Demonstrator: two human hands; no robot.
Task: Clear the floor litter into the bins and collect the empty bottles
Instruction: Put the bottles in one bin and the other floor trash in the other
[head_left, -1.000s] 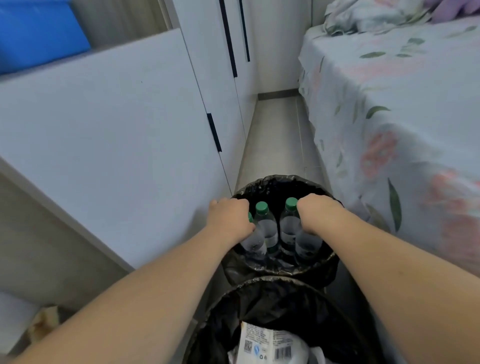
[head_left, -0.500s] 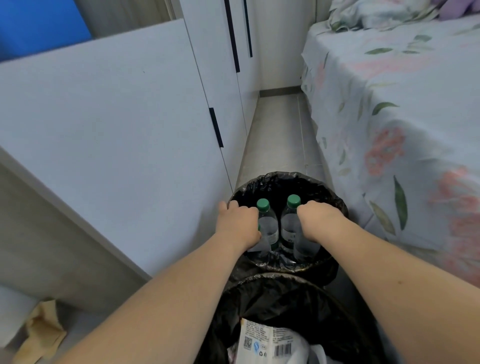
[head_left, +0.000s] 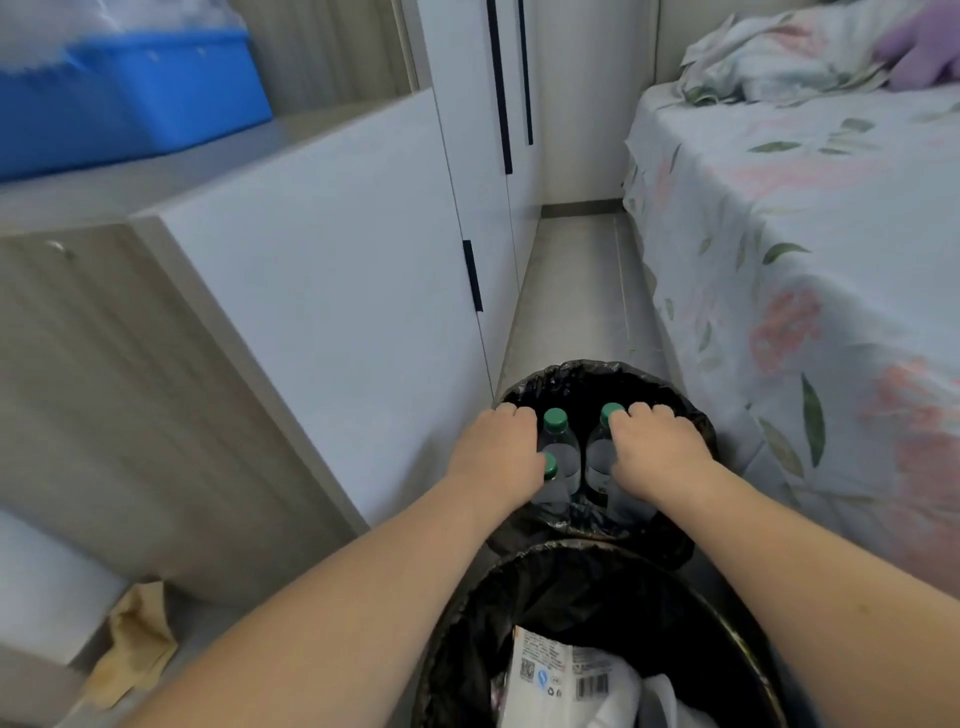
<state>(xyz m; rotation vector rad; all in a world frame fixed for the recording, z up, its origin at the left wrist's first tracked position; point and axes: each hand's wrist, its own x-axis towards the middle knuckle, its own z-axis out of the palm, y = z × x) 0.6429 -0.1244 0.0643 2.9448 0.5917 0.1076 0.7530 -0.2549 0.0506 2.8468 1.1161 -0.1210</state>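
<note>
A far bin (head_left: 597, 371) with a black liner stands on the floor between cabinet and bed. Clear bottles with green caps stand upright inside it; one free bottle (head_left: 558, 441) is in the middle. My left hand (head_left: 498, 454) reaches into the bin's left side, fingers curled round a bottle whose cap (head_left: 548, 466) shows beside my thumb. My right hand (head_left: 657, 452) curls round another bottle (head_left: 602, 447) on the right side. A nearer bin (head_left: 498, 587), also black-lined, holds white packaging with a barcode (head_left: 566, 675).
A crumpled brownish paper (head_left: 132, 644) lies on the floor at lower left. A white cabinet (head_left: 311, 291) with a blue crate (head_left: 130, 98) on top lines the left. A bed with a floral sheet (head_left: 810, 249) closes the right. A narrow floor strip (head_left: 571, 291) runs ahead.
Both hands stay in the far bin on the bottles, a little lower than before. My view has pulled back and up, so the cabinet top and blue crate show more.
</note>
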